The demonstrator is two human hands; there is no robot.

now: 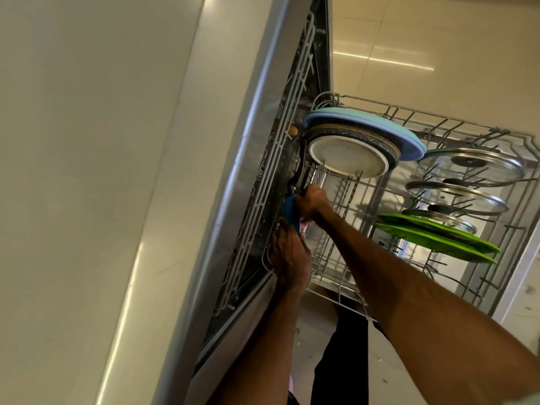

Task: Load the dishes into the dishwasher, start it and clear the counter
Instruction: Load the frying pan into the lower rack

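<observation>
1. At the lower rack's (455,120) inner edge, left hand (290,256) and right hand (311,200) meet, both gripping a blue item (292,212); its kind is unclear.
2. Step: loading. Plates (349,154) and lids (471,168) are racked.
3. Next: seat the item between tines, then release.

Bare forearms (409,287), pale-green sleeve edge (527,400) at R arm – black trousers (339,361) below

Left of the left hand (289,255) runs a glossy cream cabinet panel (87,171), a pale streak of reflected light on it (low, near its edge). Beyond that hand, glossy beige floor tiles (438,39) mirror a bright strip of light.
</observation>
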